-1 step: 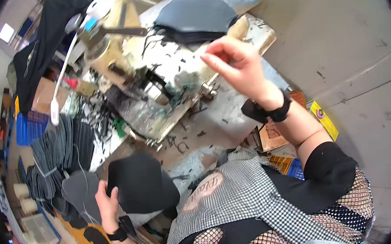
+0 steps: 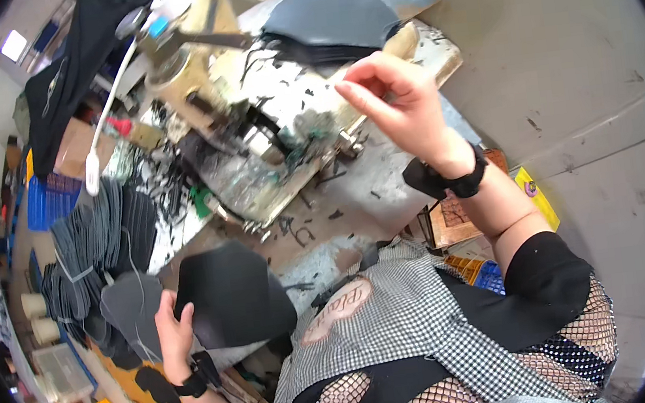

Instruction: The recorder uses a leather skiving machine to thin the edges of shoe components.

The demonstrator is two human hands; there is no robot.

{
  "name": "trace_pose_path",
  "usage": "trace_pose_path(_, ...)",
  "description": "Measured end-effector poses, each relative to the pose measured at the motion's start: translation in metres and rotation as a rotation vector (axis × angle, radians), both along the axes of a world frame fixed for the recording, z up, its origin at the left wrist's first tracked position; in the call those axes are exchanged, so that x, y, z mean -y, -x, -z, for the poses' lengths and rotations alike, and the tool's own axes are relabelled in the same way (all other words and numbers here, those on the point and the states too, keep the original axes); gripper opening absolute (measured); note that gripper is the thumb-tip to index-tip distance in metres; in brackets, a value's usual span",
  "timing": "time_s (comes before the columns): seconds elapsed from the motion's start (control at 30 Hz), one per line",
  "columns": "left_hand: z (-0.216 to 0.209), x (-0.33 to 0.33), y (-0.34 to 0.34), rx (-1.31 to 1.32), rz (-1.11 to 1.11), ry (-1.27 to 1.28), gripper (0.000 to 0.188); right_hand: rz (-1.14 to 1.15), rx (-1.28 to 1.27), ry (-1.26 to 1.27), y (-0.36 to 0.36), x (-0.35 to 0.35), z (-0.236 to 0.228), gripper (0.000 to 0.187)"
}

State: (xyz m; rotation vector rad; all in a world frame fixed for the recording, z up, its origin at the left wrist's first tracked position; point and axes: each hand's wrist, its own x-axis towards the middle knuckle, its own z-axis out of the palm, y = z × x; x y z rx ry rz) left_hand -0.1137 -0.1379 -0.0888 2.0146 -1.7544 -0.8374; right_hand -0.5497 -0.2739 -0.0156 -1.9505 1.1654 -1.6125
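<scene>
Apparently work is midway: the left hand (image 2: 176, 330) grips a black panel (image 2: 230, 296) just to its right, away from the machine (image 2: 185, 78) ahead, with bundled pieces (image 2: 92, 240) beyond that hand and sheets (image 2: 330, 21) stacked past the right hand (image 2: 399, 105), whose curled fingers' hold is unclear.

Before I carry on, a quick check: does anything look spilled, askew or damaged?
Dark scraps are strewn left of the machine and in front of it, untidy, perhaps loose offcuts. The black piece in the left hand shows no obvious damage.
</scene>
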Motion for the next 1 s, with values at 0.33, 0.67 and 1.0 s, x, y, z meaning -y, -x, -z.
trace_pose_path(0.33, -0.089, 0.016, 0.073, -0.659, 0.027, 0.292, 0.030, -0.168, -0.319, 0.046, -0.045, -0.035, 0.059, 0.075)
trace_pose_path(0.67, -0.025, 0.052, 0.087, -1.195, -0.110, 0.121, 0.031, -0.491, -0.530, 0.400, -0.031, -0.046, 0.060, 0.038)
trace_pose_path(1.0, -0.014, 0.099, 0.070, -0.782, 0.089, -0.043, 0.017, -0.512, -0.281, 0.071, -0.048, -0.032, 0.086, 0.040)
